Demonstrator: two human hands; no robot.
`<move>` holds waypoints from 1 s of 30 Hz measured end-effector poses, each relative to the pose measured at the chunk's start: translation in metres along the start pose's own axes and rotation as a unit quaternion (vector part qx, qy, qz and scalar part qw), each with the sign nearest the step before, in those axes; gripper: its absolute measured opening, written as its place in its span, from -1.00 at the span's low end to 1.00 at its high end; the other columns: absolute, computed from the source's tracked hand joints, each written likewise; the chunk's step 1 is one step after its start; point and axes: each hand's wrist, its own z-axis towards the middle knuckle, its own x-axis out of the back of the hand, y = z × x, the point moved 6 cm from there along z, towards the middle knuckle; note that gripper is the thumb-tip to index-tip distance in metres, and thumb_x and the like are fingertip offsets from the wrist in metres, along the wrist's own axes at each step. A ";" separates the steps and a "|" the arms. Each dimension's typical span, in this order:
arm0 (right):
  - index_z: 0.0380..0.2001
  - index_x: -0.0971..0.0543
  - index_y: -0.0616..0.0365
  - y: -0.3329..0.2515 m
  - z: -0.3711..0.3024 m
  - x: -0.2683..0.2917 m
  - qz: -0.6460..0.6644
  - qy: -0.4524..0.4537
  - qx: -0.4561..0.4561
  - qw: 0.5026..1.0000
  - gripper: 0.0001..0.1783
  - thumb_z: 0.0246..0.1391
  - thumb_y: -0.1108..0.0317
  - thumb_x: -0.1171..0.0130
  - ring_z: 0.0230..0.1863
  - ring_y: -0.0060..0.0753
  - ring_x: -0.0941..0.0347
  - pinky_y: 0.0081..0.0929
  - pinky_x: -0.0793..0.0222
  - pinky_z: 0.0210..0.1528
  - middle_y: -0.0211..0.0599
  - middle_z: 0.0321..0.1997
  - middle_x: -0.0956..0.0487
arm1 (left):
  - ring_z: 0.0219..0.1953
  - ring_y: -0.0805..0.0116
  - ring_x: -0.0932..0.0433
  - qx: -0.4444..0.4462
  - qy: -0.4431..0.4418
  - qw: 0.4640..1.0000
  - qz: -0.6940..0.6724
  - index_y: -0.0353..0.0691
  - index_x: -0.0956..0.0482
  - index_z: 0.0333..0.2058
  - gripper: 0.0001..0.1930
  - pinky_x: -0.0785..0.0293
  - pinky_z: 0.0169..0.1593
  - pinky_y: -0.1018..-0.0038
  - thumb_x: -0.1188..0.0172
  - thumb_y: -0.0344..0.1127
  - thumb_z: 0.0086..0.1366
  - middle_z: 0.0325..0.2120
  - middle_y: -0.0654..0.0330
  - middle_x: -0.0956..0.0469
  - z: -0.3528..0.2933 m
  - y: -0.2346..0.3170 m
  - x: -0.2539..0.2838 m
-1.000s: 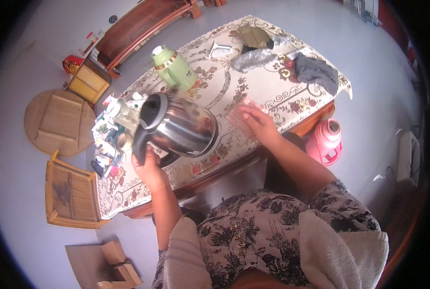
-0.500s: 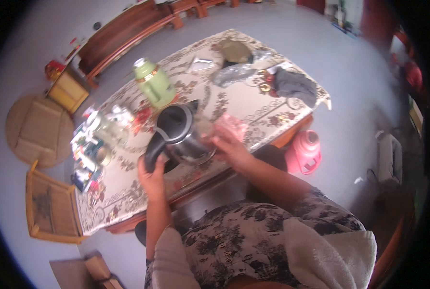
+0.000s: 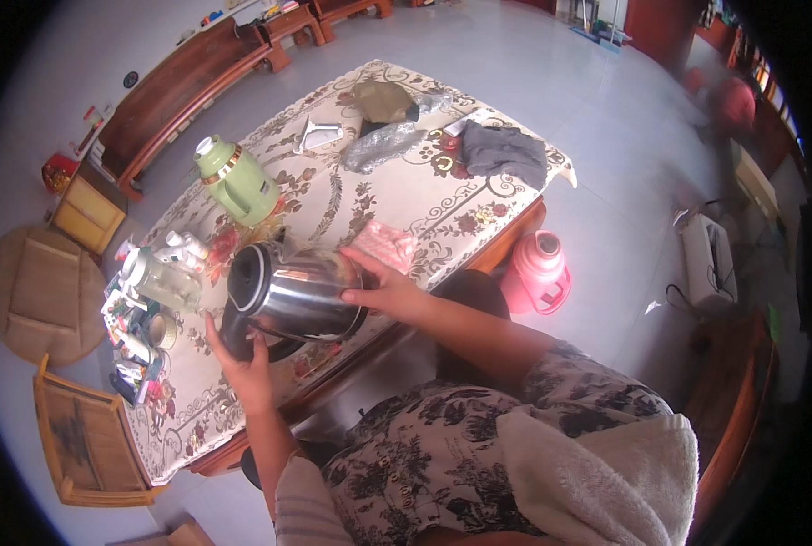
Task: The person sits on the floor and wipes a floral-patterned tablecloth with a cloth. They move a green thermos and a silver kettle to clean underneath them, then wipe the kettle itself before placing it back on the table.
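A shiny steel kettle (image 3: pixel 310 291) with a black lid (image 3: pixel 249 276) and black handle is tipped on its side above the near part of the table, lid toward the left. My left hand (image 3: pixel 247 371) grips the handle, thumb and fingers on either side of it. Against the lower body and bottom edge, my right hand (image 3: pixel 386 289) holds the kettle, its far fingers partly hidden. A dark flat piece (image 3: pixel 285 349) shows beneath the kettle. Just beyond my right hand lies a pink checked cloth (image 3: pixel 386 244).
A green thermos (image 3: pixel 242 187) stands beyond the kettle. A glass jar (image 3: pixel 171 282) and several small items crowd the table's left end. Plastic wrap (image 3: pixel 380 148) and a grey cloth (image 3: pixel 504 153) lie at the far right. A pink thermos (image 3: pixel 538 264) stands on the floor.
The kettle has tilted further onto its side, showing more of its steel body. Both hands keep hold of it. The whole view has shifted, moving the table left in the picture.
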 end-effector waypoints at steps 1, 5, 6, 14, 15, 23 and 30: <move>0.39 -0.18 -0.06 -0.002 0.001 -0.001 -0.001 -0.003 0.016 1.000 -0.07 0.00 0.16 -0.43 -0.05 -0.57 -0.37 -0.60 -0.39 -0.18 -0.37 0.18 -0.43 | 0.17 0.24 -0.36 0.006 -0.026 1.000 0.009 -0.21 -0.08 0.36 -0.19 -0.24 0.23 0.37 -0.17 -0.62 0.12 0.14 0.06 -0.36 0.002 0.011 0.001; 0.36 -0.21 0.11 -0.001 0.009 -0.004 -0.023 -0.007 0.092 0.995 -0.07 -0.03 0.20 -0.45 0.26 -0.40 -0.28 -0.50 -0.18 0.28 -0.25 0.31 -0.37 | 0.41 0.05 -0.03 -0.129 -0.044 0.988 0.078 -0.18 0.02 0.40 -0.04 0.07 0.41 0.21 -0.33 -0.22 0.08 0.37 -0.01 -0.06 0.022 0.063 0.019; 0.36 -0.21 0.11 0.000 0.010 -0.004 -0.037 -0.002 0.106 0.994 -0.07 -0.03 0.20 -0.45 0.28 -0.38 -0.25 -0.48 -0.13 0.32 -0.23 0.31 -0.36 | 0.42 0.05 -0.01 -0.119 -0.067 0.987 0.088 -0.19 0.02 0.40 -0.01 0.11 0.42 0.21 -0.33 -0.09 0.07 0.38 -0.02 -0.04 0.028 0.079 0.014; 0.35 -0.20 0.14 -0.027 0.002 -0.016 -0.109 -0.019 0.122 0.986 -0.07 -0.02 0.21 -0.45 0.31 -0.28 -0.25 -0.40 -0.10 0.35 -0.11 0.29 -0.38 | 0.32 0.13 -0.24 -0.093 -0.208 0.970 0.086 -0.30 -0.17 0.32 -0.17 -0.06 0.35 0.33 -0.36 -0.20 0.14 0.25 -0.05 -0.31 0.062 0.111 -0.038; 0.36 -0.20 0.14 -0.029 0.001 -0.019 -0.119 -0.026 0.124 0.985 -0.07 -0.02 0.21 -0.44 0.31 -0.27 -0.26 -0.39 -0.10 0.35 -0.09 0.28 -0.38 | 0.28 0.15 -0.28 -0.063 -0.198 0.971 0.119 -0.30 -0.23 0.28 -0.24 -0.09 0.33 0.34 -0.35 -0.21 0.16 0.20 -0.02 -0.36 0.063 0.103 -0.037; 0.38 -0.18 -0.04 -0.049 0.025 -0.012 -0.269 -0.190 0.149 0.933 -0.24 0.20 0.06 -0.20 0.29 -0.16 -0.31 -0.32 -0.19 0.31 -0.03 0.31 -0.37 | -0.06 0.25 -0.49 0.081 -0.088 0.975 0.186 -0.30 -0.48 -0.02 -0.57 -0.32 0.10 0.44 -0.28 -0.26 0.15 -0.16 0.09 -0.56 0.070 0.079 -0.006; 0.42 0.04 -0.62 -0.057 0.183 0.143 -0.669 0.210 -0.084 0.708 -0.25 0.20 -0.35 0.18 0.49 0.37 0.25 0.24 0.22 0.41 -0.13 0.57 0.34 | 0.01 0.24 -0.48 -0.003 -0.085 0.984 0.155 -0.33 -0.51 0.02 -0.47 -0.30 0.17 0.40 -0.41 -0.20 0.11 -0.08 0.09 -0.54 0.063 0.071 0.000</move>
